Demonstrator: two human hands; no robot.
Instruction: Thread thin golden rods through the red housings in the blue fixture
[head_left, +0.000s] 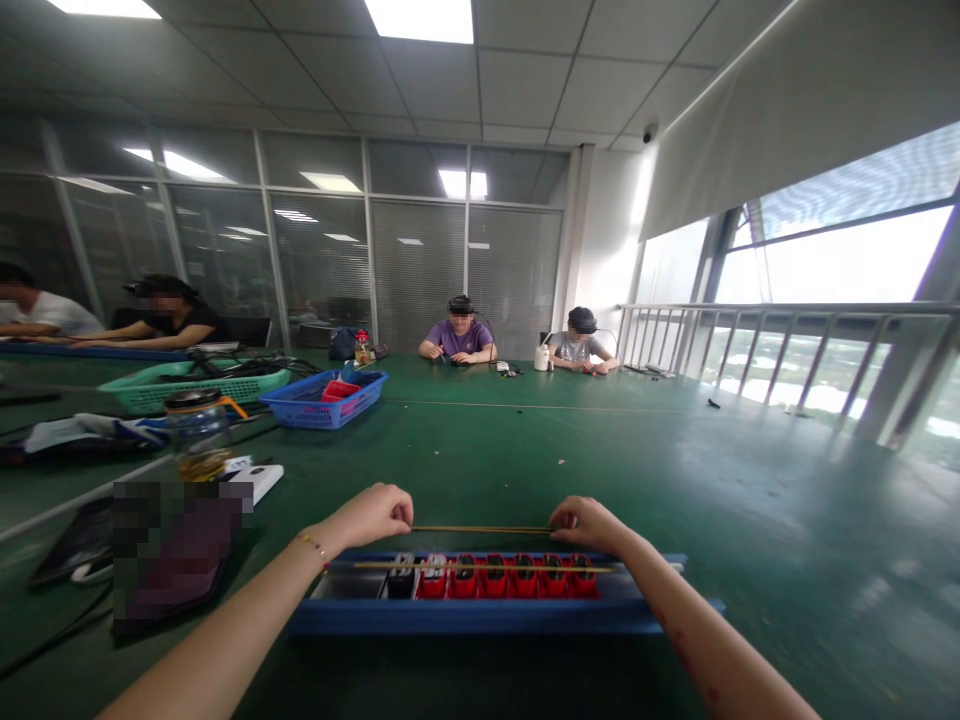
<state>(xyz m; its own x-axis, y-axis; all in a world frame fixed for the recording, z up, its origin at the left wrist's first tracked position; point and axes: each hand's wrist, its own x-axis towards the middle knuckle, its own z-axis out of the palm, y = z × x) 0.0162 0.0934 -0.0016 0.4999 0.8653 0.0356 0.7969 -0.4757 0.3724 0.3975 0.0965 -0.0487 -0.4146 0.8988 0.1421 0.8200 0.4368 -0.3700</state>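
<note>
A thin yellowish strip stretches level between my two hands, just beyond a blue tray. My left hand pinches its left end, fingers closed. At the right end, my right hand is closed on the strip too. Inside the tray stands a row of several red containers with dark contents, and a black one is at the row's left. Another thin strip lies across the tops of the containers.
Left on the green table are a blue basket, a green basket, a glass jar, a white device and a dark pouch. Several people sit around the table's far and left sides.
</note>
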